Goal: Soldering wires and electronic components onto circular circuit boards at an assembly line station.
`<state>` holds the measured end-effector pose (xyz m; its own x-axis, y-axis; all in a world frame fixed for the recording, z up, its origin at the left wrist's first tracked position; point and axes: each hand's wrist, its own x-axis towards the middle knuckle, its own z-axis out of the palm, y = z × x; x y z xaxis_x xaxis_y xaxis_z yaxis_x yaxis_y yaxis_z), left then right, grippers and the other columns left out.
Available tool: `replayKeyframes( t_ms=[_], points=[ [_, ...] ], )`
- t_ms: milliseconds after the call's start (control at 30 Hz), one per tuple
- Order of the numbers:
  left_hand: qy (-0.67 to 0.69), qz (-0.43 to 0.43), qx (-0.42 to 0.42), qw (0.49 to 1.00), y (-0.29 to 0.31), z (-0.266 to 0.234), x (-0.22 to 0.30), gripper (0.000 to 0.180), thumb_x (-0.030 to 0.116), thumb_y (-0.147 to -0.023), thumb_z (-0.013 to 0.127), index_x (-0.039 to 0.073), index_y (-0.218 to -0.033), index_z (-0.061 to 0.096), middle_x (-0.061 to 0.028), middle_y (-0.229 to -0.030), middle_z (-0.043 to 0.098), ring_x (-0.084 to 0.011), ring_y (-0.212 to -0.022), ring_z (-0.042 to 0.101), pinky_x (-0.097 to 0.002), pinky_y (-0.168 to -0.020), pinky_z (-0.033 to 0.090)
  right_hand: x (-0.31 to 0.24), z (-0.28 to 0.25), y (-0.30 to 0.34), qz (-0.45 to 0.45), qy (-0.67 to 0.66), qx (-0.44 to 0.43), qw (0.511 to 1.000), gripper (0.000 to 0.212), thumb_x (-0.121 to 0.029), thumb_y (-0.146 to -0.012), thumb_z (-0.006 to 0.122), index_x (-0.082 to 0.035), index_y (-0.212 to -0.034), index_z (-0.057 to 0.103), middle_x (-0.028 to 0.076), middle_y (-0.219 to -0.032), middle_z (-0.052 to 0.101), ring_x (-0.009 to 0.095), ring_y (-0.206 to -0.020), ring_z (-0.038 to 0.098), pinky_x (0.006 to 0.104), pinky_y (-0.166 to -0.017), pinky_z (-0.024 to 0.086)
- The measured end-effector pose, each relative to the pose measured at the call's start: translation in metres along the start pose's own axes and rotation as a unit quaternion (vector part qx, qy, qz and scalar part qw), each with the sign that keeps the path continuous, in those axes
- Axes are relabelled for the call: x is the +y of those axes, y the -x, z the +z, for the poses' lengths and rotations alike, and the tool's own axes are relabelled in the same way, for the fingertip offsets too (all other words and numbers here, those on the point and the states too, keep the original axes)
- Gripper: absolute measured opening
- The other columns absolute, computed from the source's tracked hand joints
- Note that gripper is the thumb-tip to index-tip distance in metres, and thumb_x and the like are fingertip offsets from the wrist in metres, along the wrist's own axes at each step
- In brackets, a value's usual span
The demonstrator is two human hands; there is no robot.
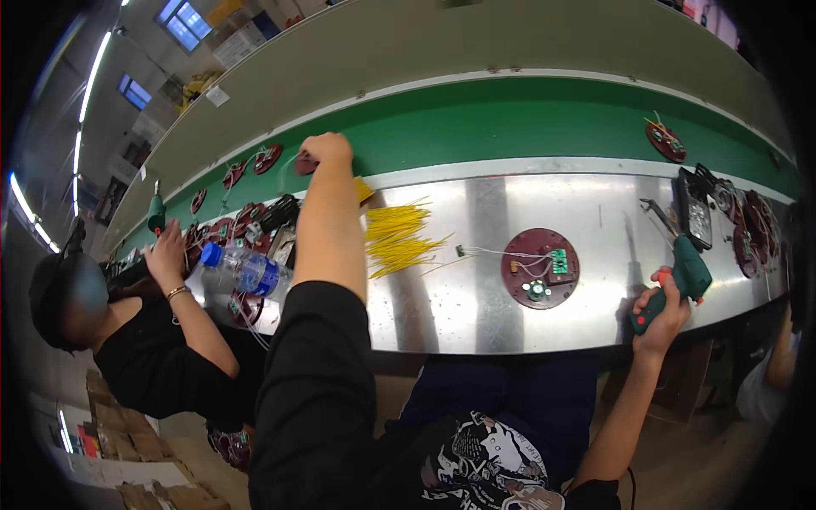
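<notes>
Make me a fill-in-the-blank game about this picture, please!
1. The right hand holds a power tool whose body is mostly ____.
2. The thin wires heaped on the metal table are ____.
3. In the picture, the dark red disc in the middle of the table lies to the ____ of those wires.
4. The cap on the clear bottle is ____.

Missing words: green; yellow; right; blue.

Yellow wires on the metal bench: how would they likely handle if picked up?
The yellow wires would probably scatter, as they lie fanned out with no tie showing. Each looks thin, so likely very light. They might be springy rather than limp, since most lie nearly straight.
</notes>
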<state>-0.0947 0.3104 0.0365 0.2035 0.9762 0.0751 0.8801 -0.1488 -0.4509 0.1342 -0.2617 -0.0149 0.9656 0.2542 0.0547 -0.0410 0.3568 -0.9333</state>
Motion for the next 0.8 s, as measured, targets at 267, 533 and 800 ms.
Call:
replayKeyframes(
  t_ms=[267, 533, 800],
  points=[
    [0.309, 0.288, 0.203, 0.883, 0.136, -0.095, 0.055, 0.038, 0.030, -0.088, 0.061, 0.005, -0.117, 0.067, -0.0196, -0.104, 0.071, -0.0389, -0.102, 0.066, -0.0450, -0.093, 0.051, -0.006, 0.007, 0.003, 0.005, -0.002, -0.011, 1.000, 0.026, -0.020, -0.095, 0.060, 0.002, -0.108, 0.058, 0.008, -0.090, 0.060, 0.013, -0.053, 0.053, 0.0279, -0.045, 0.042],
    [0.303, 0.332, 0.116, 0.885, 0.256, -0.055, 0.004, 0.024, 0.019, -0.081, 0.064, 0.002, -0.094, 0.072, -0.0238, -0.093, 0.069, -0.0406, -0.093, 0.065, -0.0501, -0.087, 0.051, -0.009, 0.003, 0.004, -0.008, -0.015, -0.029, 0.999, 0.023, -0.018, -0.093, 0.061, 0.002, -0.105, 0.059, 0.009, -0.090, 0.060, 0.013, -0.052, 0.052, 0.0279, -0.045, 0.042],
    [0.408, 0.323, 0.121, 0.845, 0.278, -0.010, -0.001, 0.018, 0.016, -0.080, 0.063, 0.001, -0.089, 0.069, -0.0204, -0.091, 0.063, -0.0395, -0.092, 0.060, -0.0484, -0.084, 0.049, 0.001, -0.021, -0.007, 0.020, -0.005, -0.043, 0.999, 0.025, -0.020, -0.094, 0.062, 0.001, -0.107, 0.062, 0.008, -0.089, 0.060, 0.011, -0.055, 0.052, 0.0260, -0.045, 0.040]
  ],
)
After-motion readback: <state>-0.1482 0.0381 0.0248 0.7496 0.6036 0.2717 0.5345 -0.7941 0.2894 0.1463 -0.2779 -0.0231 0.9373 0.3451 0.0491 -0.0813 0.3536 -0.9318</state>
